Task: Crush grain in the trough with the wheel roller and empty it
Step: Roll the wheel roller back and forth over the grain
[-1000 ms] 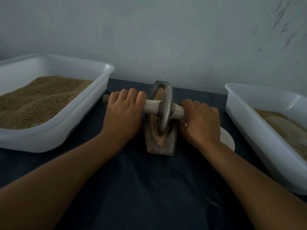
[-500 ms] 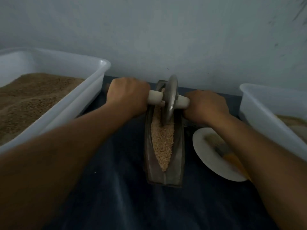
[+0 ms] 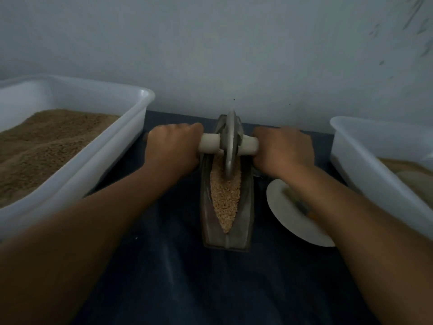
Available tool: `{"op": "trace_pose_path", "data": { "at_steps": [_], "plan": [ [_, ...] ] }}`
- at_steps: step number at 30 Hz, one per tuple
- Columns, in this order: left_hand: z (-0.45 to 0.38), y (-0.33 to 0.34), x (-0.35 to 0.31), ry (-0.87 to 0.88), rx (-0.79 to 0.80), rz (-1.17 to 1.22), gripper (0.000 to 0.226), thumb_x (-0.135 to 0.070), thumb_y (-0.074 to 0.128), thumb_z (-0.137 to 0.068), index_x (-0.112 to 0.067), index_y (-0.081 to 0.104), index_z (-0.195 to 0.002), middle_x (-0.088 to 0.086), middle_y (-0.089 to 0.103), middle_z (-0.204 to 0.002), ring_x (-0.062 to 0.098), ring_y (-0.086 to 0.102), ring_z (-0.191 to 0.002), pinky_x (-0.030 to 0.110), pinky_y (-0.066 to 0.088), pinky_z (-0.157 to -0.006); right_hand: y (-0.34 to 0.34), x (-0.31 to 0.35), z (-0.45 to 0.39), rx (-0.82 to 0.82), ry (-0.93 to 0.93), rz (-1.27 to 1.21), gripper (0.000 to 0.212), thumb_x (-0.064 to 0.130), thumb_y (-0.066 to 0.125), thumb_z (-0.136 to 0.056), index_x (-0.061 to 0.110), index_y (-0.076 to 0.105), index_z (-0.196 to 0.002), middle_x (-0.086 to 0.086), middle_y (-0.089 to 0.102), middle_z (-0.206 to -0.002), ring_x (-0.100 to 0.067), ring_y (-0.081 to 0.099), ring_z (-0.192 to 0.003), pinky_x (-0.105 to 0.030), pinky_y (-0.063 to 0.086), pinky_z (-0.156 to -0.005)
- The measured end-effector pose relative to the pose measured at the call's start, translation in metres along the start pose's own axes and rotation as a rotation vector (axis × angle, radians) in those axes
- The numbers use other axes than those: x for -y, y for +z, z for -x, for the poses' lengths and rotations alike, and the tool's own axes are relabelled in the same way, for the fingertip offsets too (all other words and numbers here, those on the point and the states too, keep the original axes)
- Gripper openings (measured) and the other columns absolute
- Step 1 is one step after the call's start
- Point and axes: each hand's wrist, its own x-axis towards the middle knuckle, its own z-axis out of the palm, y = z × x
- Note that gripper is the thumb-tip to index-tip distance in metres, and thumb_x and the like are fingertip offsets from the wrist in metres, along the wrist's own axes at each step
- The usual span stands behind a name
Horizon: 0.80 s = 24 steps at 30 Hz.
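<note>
You are gripping the wheel roller by its axle, your left hand clenched round the 9 o'clock end, your right hand round the 3 o'clock end. The disc is sitting at the trough's 12 o'clock end, and the grain is lying toward 6 o'clock. Judging from this, you should be pressing evenly on both ends, keeping the disc upright while drawing it toward 6 o'clock.

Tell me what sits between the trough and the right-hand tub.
In the head view, a white plate lies on the dark cloth between the trough and the right tub, partly under the right forearm.
</note>
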Motion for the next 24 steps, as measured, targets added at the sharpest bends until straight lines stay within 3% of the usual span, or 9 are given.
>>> {"op": "trace_pose_path", "data": {
  "at_steps": [2, 7, 12, 19, 24],
  "plan": [
    [0.011, -0.004, -0.004, 0.030, -0.071, -0.002, 0.027, -0.034, 0.075, -0.079, -0.020, 0.055, -0.090, 0.002, 0.063, -0.082, 0.025, 0.060, -0.070, 0.033, 0.040, -0.063, 0.000, 0.004, 0.017, -0.058, 0.007, -0.001, 0.019, 0.041, 0.069, -0.079, 0.029, 0.054, -0.081, 0.009, 0.043, -0.062, -0.017, 0.037, -0.056, -0.028, 0.013, -0.049],
    [0.030, -0.020, -0.012, 0.068, -0.162, 0.017, 0.031, -0.034, 0.075, -0.078, -0.020, 0.050, -0.091, 0.003, 0.057, -0.083, 0.025, 0.054, -0.073, 0.039, 0.042, -0.071, -0.004, 0.011, 0.052, -0.138, 0.021, -0.053, 0.021, 0.035, 0.070, -0.078, 0.028, 0.052, -0.087, 0.007, 0.058, -0.071, -0.022, 0.055, -0.060, -0.033, 0.028, -0.057],
    [0.057, -0.032, -0.016, 0.064, -0.247, 0.025, 0.031, -0.026, 0.072, -0.077, -0.017, 0.049, -0.095, 0.006, 0.054, -0.088, 0.026, 0.050, -0.079, 0.040, 0.039, -0.074, -0.016, 0.017, 0.077, -0.232, 0.019, -0.083, 0.013, 0.032, 0.064, -0.085, 0.027, 0.053, -0.090, 0.007, 0.054, -0.075, -0.018, 0.043, -0.063, -0.034, 0.024, -0.063],
    [0.062, -0.038, -0.019, 0.116, -0.257, -0.079, 0.031, -0.022, 0.069, -0.080, -0.016, 0.046, -0.101, 0.008, 0.050, -0.092, 0.027, 0.045, -0.081, 0.042, 0.038, -0.075, -0.021, 0.019, 0.102, -0.245, 0.019, -0.220, 0.024, 0.030, 0.068, -0.088, 0.023, 0.058, -0.108, 0.003, 0.057, -0.092, -0.022, 0.051, -0.082, -0.035, 0.024, -0.075],
    [0.052, -0.029, -0.016, 0.084, -0.221, -0.035, 0.029, -0.028, 0.068, -0.082, -0.017, 0.048, -0.099, 0.006, 0.052, -0.091, 0.026, 0.048, -0.081, 0.041, 0.037, -0.076, -0.014, 0.015, 0.087, -0.229, 0.006, -0.150, 0.019, 0.032, 0.067, -0.086, 0.025, 0.054, -0.098, 0.006, 0.054, -0.082, -0.018, 0.044, -0.070, -0.035, 0.025, -0.068]
  ]
}}
